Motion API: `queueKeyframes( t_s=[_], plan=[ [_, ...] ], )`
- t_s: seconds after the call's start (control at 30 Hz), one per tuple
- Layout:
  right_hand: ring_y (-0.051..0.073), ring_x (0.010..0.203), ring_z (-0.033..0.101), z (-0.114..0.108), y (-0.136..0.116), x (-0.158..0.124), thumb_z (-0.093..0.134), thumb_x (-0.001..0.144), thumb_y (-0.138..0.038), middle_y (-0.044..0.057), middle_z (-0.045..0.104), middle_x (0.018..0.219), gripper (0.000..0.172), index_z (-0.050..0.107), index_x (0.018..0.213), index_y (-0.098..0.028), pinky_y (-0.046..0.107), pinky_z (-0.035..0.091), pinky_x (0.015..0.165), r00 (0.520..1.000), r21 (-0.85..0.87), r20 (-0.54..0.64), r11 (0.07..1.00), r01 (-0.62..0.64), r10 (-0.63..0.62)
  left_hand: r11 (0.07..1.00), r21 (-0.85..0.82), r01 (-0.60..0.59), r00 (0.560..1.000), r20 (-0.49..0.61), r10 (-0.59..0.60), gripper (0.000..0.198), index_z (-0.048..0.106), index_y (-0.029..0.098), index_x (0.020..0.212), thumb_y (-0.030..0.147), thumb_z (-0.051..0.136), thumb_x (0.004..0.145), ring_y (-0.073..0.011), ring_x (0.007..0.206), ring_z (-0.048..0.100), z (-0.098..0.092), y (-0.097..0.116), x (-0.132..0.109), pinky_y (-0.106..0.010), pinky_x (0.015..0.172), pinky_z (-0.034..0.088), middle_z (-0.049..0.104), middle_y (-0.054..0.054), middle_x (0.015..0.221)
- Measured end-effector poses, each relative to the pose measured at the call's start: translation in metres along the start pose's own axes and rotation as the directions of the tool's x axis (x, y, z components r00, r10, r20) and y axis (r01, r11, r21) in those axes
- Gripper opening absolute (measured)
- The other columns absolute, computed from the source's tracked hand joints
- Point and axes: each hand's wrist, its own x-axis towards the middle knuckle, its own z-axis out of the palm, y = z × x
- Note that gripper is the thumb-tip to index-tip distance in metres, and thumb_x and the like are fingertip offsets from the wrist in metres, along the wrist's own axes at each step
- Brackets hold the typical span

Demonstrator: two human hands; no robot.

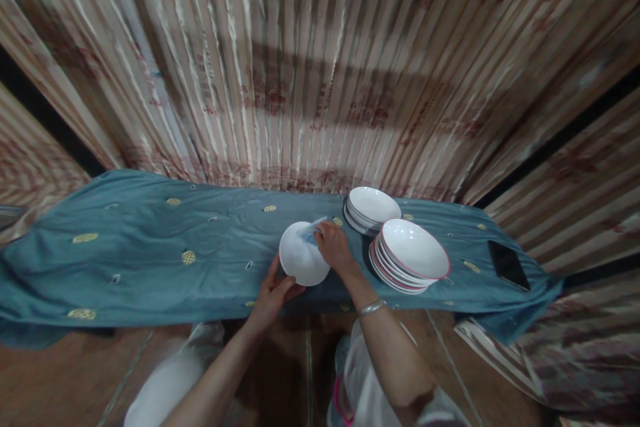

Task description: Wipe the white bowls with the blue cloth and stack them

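Observation:
A white bowl (306,265) is tilted over the near middle of the table, its inside facing me. My left hand (274,290) grips it by the lower left rim, thumb on the near edge and fingers around the outside. At the bowl's upper right, my right hand (334,245) is closed on a light blue cloth (311,231), which lies against the inside of the bowl and sticks out past its far rim. Part of the cloth is hidden under my fingers.
Right of my hands stand a stack of red-rimmed white bowls (415,250) and, behind it, a stack of white bowls (374,205). A dark phone (509,264) lies at the right end. A teal cloth (150,233) covers the table; a patterned curtain (300,80) hangs behind.

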Motion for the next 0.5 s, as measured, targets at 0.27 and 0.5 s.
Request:
queueKeyframes(
  t_s=[0.27,0.5],
  plan=[
    [0.021,0.126,0.053,0.006,-0.049,0.005,0.053,0.088,-0.019,0.012,0.058,0.135,0.037,0.059,0.124,-0.016,0.037,0.039,0.11,0.998,0.363,-0.026,0.931,-0.047,0.061,1.0,-0.003,-0.022,1.0,0.023,0.022,0.102,0.026,0.02,0.151,0.027,0.08,0.065,-0.0213,0.078,0.071,-0.003,-0.005,0.003,-0.04,0.083,0.058,0.074,-0.004,0.086],
    [0.018,0.129,0.052,0.01,-0.075,-0.021,0.051,0.087,-0.018,0.009,0.057,0.138,0.036,0.065,0.12,-0.021,0.035,0.039,0.11,1.0,0.597,-0.01,0.802,0.027,-0.026,0.999,-0.026,-0.026,0.999,-0.026,0.026,0.092,0.036,0.019,0.146,0.026,0.078,0.064,-0.0253,0.09,0.071,-0.002,-0.003,0.003,-0.039,0.085,0.056,0.074,-0.008,0.098]
  ],
)
